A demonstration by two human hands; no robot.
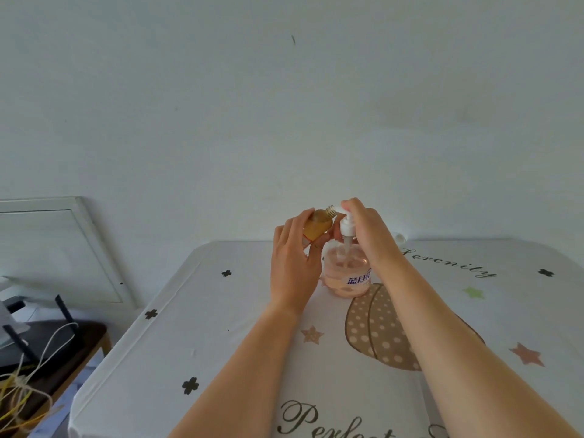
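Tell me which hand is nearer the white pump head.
Right. The right hand holds the pump head from above; the left hand sits to its left, gripping the amber bottle.

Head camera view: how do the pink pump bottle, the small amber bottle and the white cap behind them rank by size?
1. Pink pump bottle, largest.
2. Amber bottle, partly covered by the left hand.
3. White cap, smallest as seen, though farther off and half hidden.

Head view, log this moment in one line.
left hand: holds amber bottle tilted, neck at nozzle | right hand: holds pump head | pink soap bottle: upright
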